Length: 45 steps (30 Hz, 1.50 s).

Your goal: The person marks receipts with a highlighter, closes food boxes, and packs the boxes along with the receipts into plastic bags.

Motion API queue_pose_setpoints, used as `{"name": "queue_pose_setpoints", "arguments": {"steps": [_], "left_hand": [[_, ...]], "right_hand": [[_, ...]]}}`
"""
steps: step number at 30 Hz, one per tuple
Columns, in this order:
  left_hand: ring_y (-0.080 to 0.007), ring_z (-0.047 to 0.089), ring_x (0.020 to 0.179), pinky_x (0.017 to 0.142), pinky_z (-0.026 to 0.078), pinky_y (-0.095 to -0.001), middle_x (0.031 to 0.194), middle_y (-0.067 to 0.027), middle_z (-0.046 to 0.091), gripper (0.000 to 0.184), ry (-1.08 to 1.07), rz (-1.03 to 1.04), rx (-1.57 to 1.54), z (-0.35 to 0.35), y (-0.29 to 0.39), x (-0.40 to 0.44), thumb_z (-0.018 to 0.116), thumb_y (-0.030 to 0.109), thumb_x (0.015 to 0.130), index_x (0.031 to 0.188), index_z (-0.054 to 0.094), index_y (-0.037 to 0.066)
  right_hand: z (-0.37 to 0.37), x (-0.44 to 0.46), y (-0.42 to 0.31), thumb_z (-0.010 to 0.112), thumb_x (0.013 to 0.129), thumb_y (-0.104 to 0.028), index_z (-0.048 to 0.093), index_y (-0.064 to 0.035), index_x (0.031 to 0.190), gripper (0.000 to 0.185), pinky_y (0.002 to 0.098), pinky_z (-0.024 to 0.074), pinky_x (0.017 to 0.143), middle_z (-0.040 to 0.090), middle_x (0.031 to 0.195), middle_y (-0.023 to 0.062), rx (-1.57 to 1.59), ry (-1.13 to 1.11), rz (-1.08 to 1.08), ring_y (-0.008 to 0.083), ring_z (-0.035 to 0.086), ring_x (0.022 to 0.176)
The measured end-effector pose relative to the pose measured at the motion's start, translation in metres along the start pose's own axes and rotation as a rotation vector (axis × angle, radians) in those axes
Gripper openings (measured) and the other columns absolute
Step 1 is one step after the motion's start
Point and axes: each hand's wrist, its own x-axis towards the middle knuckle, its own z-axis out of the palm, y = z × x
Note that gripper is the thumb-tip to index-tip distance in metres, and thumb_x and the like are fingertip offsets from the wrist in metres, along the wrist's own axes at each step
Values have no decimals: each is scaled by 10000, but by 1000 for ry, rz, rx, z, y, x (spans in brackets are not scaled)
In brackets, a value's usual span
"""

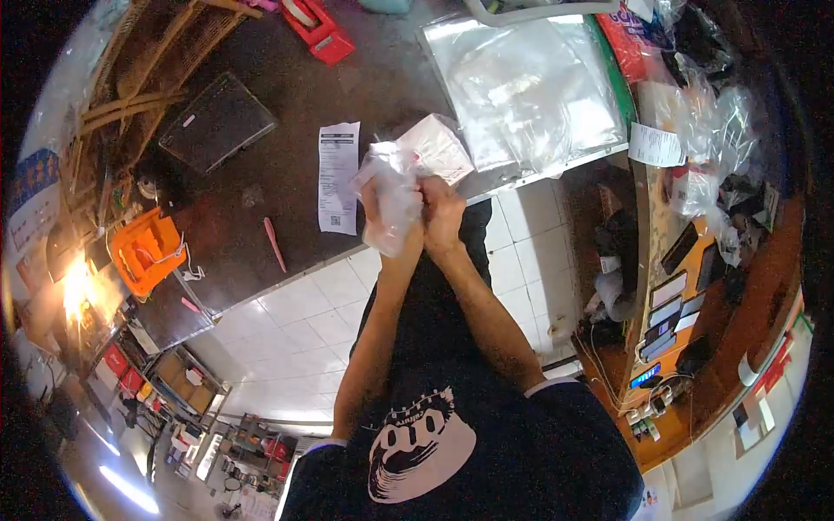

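A crumpled clear plastic bag [393, 178] is bunched up at the table's front edge, in front of my body. My left hand [395, 227] is wrapped round it, and the plastic covers most of its fingers. Close beside it, my right hand [444, 211] is closed, its fingers curled and pinching the bag's side. A small white box with reddish print [437, 149] sits just beyond my hands, partly behind the plastic. To the left of the bag a printed paper slip [338, 179] lies flat on the dark table [291, 104].
A stack of clear plastic sleeves [530, 91] lies to the right. Leftward are a pink pen [274, 244], an orange basket [148, 252] and a dark flat case [217, 122]. A red tape dispenser [320, 33] stands at the back. Several phones [667, 314] line a shelf at right.
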Motion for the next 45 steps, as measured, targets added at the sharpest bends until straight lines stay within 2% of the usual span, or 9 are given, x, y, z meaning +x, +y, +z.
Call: {"name": "queue_pose_setpoints", "arguments": {"steps": [3,8,20,23,28,34,36,38,45], "left_hand": [[-216,657,904,780,527,-353,1059,-115,677,201,-94,-356,-436,-5,-13,-12,649,54,923,1107,639,-26],[-197,639,997,877,504,-334,1124,-105,689,201,-256,-531,-465,-18,-19,6,621,87,976,1150,650,-8],[-190,599,1084,942,465,-334,1305,-91,628,308,-249,-556,-386,-16,-19,2,580,111,997,1288,591,11],[-184,600,1067,938,462,-342,1283,-87,633,327,-255,-315,-273,-13,-29,2,577,116,997,1309,580,17],[-184,604,1055,939,462,-360,1215,-107,648,293,-185,-424,-321,-11,-13,5,603,117,983,1257,596,15],[-212,580,1115,989,435,-357,1211,-98,634,300,-200,-452,-293,-12,-25,-1,626,186,990,1236,594,17],[-208,593,1091,971,449,-354,1186,-96,645,274,-199,-429,-291,-11,-25,-1,634,164,982,1214,604,20],[-194,628,1002,912,476,-352,1087,-93,686,231,-124,-453,-347,-10,-16,5,652,144,968,1148,627,3],[-193,637,1018,907,495,-344,1149,-91,689,226,-186,-408,-205,-10,-24,5,640,118,970,1170,646,12]], "right_hand": [[-8,9,-17,689,817,-51,627,-7,877,96,453,510,614,632,817,181,-46,-7,-33,389,637,705],[-13,11,-26,692,824,-46,662,-28,948,129,461,525,633,644,835,175,-115,-90,-15,376,649,721],[-17,9,-26,720,831,-17,711,-24,967,137,331,552,640,718,887,134,201,52,198,236,707,743],[-12,4,-19,727,838,-16,712,-9,966,129,306,557,662,733,906,131,286,74,262,189,715,764],[-12,5,-19,730,840,-15,708,10,968,132,296,560,685,741,930,126,335,97,259,168,717,789],[-17,10,-23,725,834,-13,713,3,969,137,318,564,697,725,927,138,290,52,277,215,716,798],[-21,13,-22,709,808,-8,701,-10,994,187,374,566,696,686,920,150,37,-25,19,293,695,811],[-25,15,-24,703,803,4,683,-10,1017,215,387,561,692,672,923,161,-20,-83,-25,326,686,807],[-31,26,-32,662,829,-7,594,3,1057,238,476,507,640,579,890,181,-189,-245,-105,412,610,753]]}}
